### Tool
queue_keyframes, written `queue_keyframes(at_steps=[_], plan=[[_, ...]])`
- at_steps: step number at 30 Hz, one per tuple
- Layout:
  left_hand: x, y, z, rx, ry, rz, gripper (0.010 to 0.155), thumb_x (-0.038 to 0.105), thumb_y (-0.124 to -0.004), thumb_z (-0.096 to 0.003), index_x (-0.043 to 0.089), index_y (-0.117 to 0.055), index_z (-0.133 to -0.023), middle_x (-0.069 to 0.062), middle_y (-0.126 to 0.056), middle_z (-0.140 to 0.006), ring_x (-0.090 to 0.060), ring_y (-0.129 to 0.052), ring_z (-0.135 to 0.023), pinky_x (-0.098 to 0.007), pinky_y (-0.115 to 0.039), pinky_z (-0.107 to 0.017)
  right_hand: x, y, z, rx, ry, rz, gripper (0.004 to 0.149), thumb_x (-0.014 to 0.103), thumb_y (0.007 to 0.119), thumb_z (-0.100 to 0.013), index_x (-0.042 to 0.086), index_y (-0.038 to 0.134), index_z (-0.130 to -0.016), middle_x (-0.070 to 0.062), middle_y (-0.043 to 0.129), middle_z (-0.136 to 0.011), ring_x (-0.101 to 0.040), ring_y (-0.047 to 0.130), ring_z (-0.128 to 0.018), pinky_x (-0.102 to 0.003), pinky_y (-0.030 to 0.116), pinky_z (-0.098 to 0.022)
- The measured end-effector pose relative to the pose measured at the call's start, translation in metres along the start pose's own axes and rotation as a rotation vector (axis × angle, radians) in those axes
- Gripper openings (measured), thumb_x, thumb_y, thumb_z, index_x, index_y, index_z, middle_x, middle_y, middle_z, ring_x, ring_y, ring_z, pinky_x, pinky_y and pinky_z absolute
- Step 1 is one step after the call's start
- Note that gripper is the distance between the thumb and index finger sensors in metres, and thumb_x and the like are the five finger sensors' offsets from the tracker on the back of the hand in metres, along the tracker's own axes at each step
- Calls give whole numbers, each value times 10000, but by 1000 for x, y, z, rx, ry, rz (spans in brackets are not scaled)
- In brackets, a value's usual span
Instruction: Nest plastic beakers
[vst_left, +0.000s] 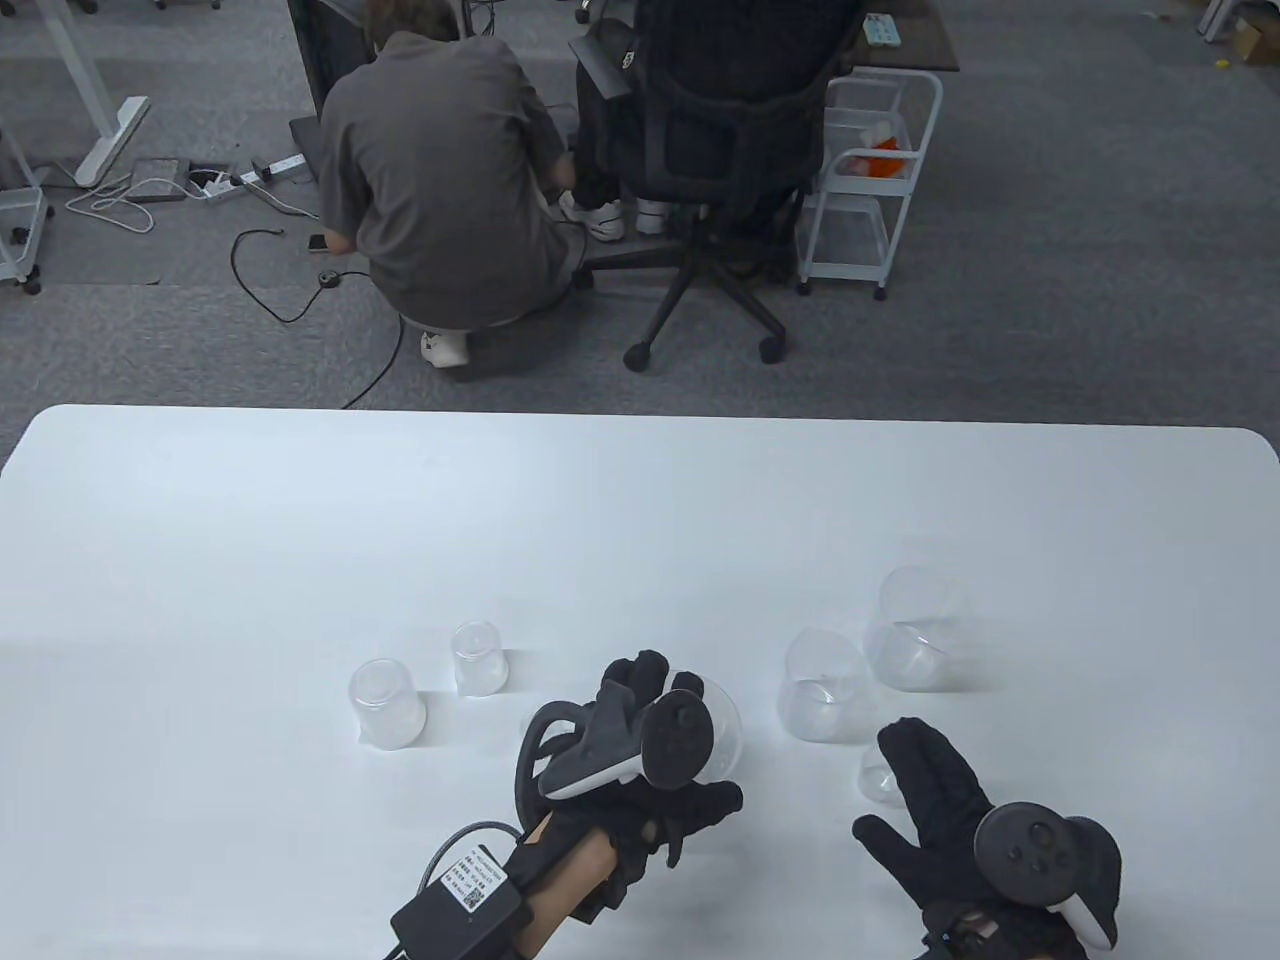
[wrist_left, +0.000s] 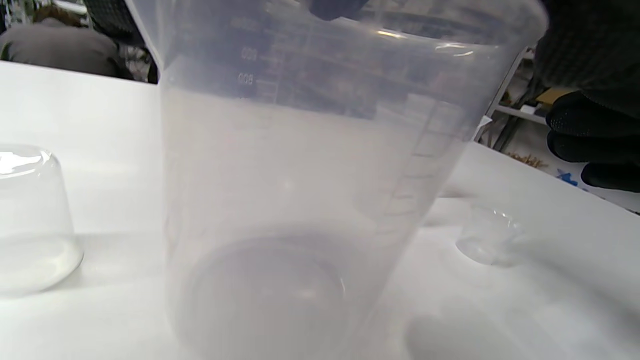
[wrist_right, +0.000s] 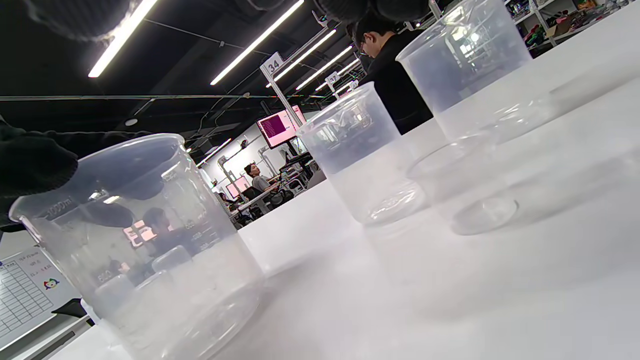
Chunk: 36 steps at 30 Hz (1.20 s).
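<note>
My left hand (vst_left: 685, 735) grips a large clear beaker (vst_left: 728, 745), upright on the white table (vst_left: 640, 500). This beaker fills the left wrist view (wrist_left: 300, 200) and stands at the left of the right wrist view (wrist_right: 145, 240). My right hand (vst_left: 925, 790) is open and spread flat, its fingers beside a very small beaker (vst_left: 878, 778), which also shows in the left wrist view (wrist_left: 487, 240). Two medium beakers (vst_left: 825, 690) (vst_left: 915, 630) stand upright beyond it. Two more beakers (vst_left: 388, 703) (vst_left: 478, 657) stand to the left, apparently upside down.
The table's far edge (vst_left: 640, 415) borders a carpeted floor where a crouching person (vst_left: 440, 180), an office chair (vst_left: 720, 150) and a white trolley (vst_left: 870, 170) are. The beakers stand along the near half of the table.
</note>
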<state>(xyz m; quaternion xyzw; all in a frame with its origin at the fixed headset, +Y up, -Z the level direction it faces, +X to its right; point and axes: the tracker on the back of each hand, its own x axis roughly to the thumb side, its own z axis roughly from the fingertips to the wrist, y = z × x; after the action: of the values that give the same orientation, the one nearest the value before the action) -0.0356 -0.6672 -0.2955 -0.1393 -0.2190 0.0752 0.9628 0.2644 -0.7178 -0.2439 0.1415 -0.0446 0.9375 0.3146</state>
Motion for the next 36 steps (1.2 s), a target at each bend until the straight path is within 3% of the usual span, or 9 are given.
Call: queue_keyframes(at_steps=[4,7,20,25,31,36], plan=[[-4,4,4,32,-17,39,1022,782,-647,-389,134,-278,-1089,-226,-110,-1111,-589,-250,-1050,-700,-475,-710,0,0,0,-1,0,-1,837,658,685,-447,167,378,-1051,-192,392,-1158,-477,453,-1048,-662,439,-684],[-8,12,13,127,-29,82,1011,774,-650,-390,129,-303,-1087,-225,-143,-1115,-579,-269,-1051,-694,-474,-712,0,0,0,-2,2,-3,836,658,684,-447,167,379,-1051,-192,393,-1158,-476,455,-1048,-663,439,-683],[-63,16,77,447,-120,442,944,716,-701,-404,113,-411,-1070,-218,-290,-1116,-549,-421,-1038,-672,-541,-686,-1,0,-1,-4,2,-14,837,657,685,-447,166,379,-1051,-192,394,-1158,-477,456,-1047,-663,440,-683],[-85,-1,91,480,-117,521,942,716,-702,-406,112,-416,-1068,-213,-313,-1116,-543,-448,-1033,-666,-556,-680,0,0,-1,-6,-4,-18,836,657,685,-447,166,380,-1051,-190,396,-1158,-478,457,-1047,-662,440,-684],[-94,-24,90,487,-122,606,938,717,-701,-406,112,-423,-1067,-209,-322,-1117,-542,-452,-1033,-666,-556,-680,1,0,0,-15,-12,-52,835,658,685,-448,162,387,-1050,-191,404,-1156,-477,464,-1044,-660,444,-683],[-95,-33,88,471,-135,612,939,716,-699,-407,110,-419,-1068,-209,-313,-1117,-546,-435,-1034,-675,-542,-681,11,-12,-6,-42,-21,74,829,651,693,-446,163,402,-1049,-190,409,-1157,-480,469,-1044,-664,438,-686]])
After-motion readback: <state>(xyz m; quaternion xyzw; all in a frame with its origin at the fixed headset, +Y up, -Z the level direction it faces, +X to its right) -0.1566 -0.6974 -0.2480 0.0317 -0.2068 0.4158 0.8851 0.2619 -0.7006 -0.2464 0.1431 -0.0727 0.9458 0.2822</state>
